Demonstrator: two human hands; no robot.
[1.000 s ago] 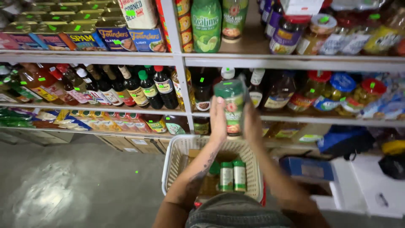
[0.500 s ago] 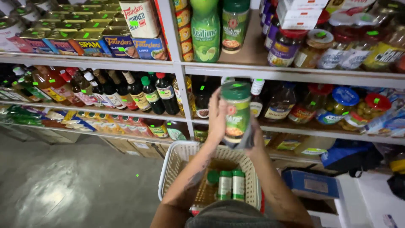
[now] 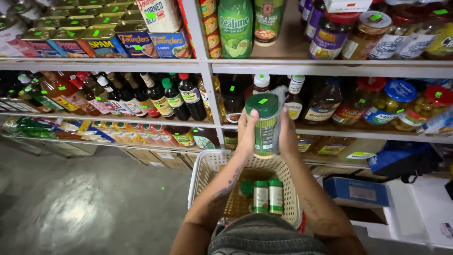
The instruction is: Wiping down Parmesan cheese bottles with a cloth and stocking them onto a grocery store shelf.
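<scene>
left hand, right hand | grip: both clasp cylindrical green-capped jar | over woven plastic basket

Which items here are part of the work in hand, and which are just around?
In hand: green-lidded jar held between left hand and right hand; white basket below; matching small jars inside.

Around: dark sauce bottles, tins, green bottle.

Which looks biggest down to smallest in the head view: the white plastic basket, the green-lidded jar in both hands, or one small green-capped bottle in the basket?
1. White plastic basket.
2. Green-lidded jar, though held nearer the camera, which inflates it.
3. Small green-capped bottle.
</scene>
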